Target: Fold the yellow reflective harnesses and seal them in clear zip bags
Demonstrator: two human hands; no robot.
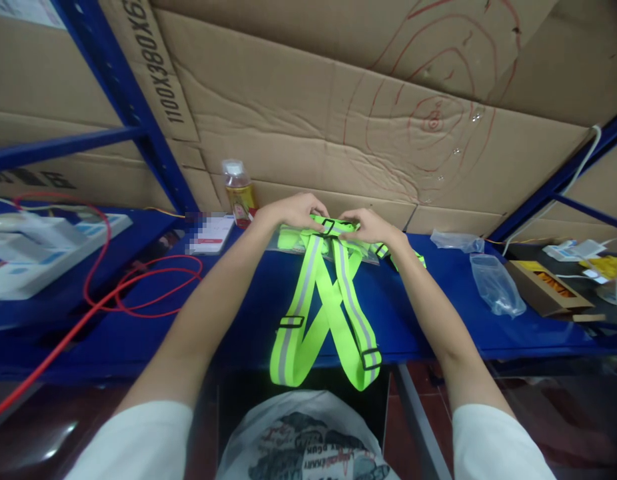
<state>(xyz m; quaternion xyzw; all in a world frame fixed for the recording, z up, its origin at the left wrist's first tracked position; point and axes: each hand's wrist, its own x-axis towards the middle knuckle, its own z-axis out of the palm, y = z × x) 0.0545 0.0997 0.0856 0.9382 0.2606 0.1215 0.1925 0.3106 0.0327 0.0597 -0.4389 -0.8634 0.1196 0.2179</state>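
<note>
A neon-yellow reflective harness [331, 300] with grey stripes and black buckles lies on the blue tabletop [258, 287]. Its straps cross and hang over the front edge in two loops. At the gathered end toward the back, my left hand [302, 212] has its fingers closed on the strap left of a black buckle. On the other side of that buckle, my right hand [367, 225] grips the strap with bent fingers. Clear plastic shows beneath the gathered part. Some more neon strap [413, 259] lies beside my right wrist.
Behind my left arm stand a drink bottle [238, 190] and a white card box [213, 233]. A red hose [153, 260] coils at left. Clear plastic bags [496, 283] and an open carton [548, 287] lie at right. Cardboard [288, 120] walls the back; blue posts frame it.
</note>
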